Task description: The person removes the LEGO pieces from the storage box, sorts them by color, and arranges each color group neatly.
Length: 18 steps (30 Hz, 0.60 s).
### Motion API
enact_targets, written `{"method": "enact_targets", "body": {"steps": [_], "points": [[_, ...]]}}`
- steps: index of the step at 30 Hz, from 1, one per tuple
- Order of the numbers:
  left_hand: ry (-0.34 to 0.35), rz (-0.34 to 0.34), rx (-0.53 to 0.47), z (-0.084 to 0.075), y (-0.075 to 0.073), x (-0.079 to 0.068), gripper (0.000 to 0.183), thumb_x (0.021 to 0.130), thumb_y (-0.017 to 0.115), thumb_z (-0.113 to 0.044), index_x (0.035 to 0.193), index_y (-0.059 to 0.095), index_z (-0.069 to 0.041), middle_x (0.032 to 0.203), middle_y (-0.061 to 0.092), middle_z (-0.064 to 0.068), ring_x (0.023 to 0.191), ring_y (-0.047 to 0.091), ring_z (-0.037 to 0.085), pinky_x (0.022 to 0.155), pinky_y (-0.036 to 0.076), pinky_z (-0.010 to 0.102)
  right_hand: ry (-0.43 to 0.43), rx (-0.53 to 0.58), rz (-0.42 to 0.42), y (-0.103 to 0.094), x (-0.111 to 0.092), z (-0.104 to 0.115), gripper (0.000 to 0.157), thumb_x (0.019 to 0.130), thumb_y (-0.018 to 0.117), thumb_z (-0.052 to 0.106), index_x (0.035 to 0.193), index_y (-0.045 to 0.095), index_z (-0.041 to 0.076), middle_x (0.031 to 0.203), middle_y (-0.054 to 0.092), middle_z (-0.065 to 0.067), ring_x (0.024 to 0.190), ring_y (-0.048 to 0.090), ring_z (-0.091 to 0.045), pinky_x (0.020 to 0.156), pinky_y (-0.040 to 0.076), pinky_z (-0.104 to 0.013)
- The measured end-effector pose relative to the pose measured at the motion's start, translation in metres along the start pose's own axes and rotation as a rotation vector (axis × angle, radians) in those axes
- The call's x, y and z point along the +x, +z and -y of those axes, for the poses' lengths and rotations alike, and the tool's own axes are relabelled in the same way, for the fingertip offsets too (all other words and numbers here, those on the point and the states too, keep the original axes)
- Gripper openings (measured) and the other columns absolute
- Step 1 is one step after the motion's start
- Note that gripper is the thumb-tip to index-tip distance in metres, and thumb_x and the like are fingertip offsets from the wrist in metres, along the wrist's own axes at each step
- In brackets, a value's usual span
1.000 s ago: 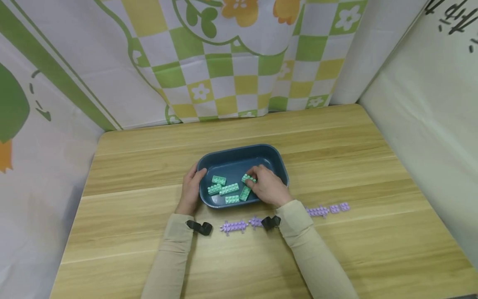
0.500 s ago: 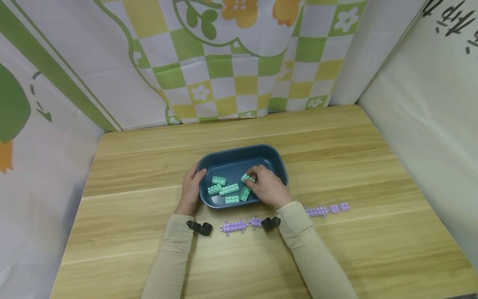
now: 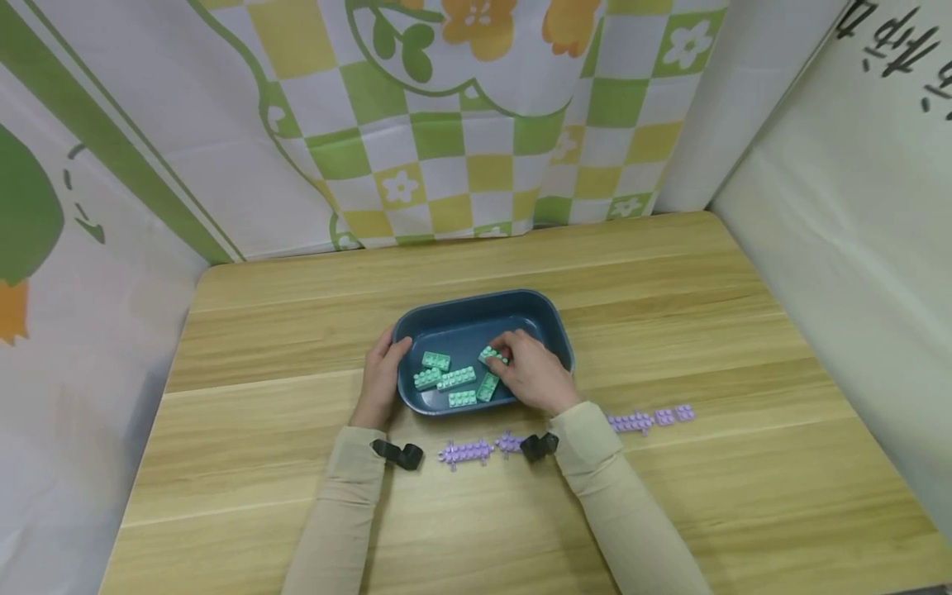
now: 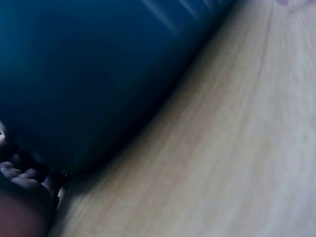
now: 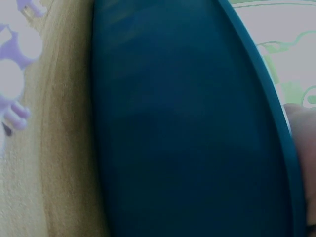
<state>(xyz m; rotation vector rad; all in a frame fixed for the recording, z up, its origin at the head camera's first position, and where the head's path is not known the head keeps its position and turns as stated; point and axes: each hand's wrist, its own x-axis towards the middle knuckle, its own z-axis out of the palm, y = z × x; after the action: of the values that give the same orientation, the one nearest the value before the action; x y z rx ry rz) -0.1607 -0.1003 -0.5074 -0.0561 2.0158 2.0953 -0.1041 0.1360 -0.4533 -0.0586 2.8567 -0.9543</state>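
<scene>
A dark blue tray (image 3: 476, 304) sits on the wooden table with several mint-green building bricks (image 3: 457, 378) lying in its near left part. My left hand (image 3: 379, 376) holds the tray's left end, thumb over the rim and the other fingers against the outside. Reaching over the near right rim, my right hand (image 3: 535, 372) pinches a mint-green brick (image 3: 492, 356) between thumb and fingers inside the tray. The tray's outer wall fills much of the left wrist view and the right wrist view, where the bricks are hidden.
Purple brick pieces lie in a row on the table (image 3: 297, 330) in front of the tray: a long piece (image 3: 465, 452), one partly behind the right wrist, another long piece (image 3: 630, 422) and two small bricks (image 3: 674, 415). A checkered cloth (image 3: 476, 165) hangs behind the table.
Both hands, the tray and the bricks stay nearly where they were. The head view has shifted very slightly.
</scene>
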Motion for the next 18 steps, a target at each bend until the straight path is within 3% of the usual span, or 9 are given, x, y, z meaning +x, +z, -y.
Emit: {"method": "enact_targets", "body": {"steps": [9, 18], "points": [[0.033, -0.011, 0.003, 0.0043, 0.0000, 0.0001, 0.047, 0.098, 0.053, -0.028, 0.142, 0.050, -0.012, 0.145, 0.048, 0.005, 0.136, 0.039, 0.018, 0.114, 0.029, 0.032, 0.003, 0.000, -0.007, 0.0012, -0.0005, -0.0003, 0.026, 0.095, 0.062, 0.031, 0.113, 0.066, 0.012, 0.093, 0.056, 0.001, 0.080, 0.054, -0.015, 0.065, 0.048, -0.032], [0.023, -0.015, 0.019, 0.0042, -0.0006, 0.0007, 0.048, 0.098, 0.053, -0.030, 0.142, 0.049, -0.012, 0.145, 0.048, 0.004, 0.137, 0.038, 0.018, 0.115, 0.027, 0.034, -0.012, 0.002, -0.009, 0.0001, -0.0013, 0.0002, 0.027, 0.096, 0.061, 0.032, 0.114, 0.065, 0.011, 0.093, 0.055, 0.001, 0.079, 0.053, -0.016, 0.064, 0.048, -0.031]]}}
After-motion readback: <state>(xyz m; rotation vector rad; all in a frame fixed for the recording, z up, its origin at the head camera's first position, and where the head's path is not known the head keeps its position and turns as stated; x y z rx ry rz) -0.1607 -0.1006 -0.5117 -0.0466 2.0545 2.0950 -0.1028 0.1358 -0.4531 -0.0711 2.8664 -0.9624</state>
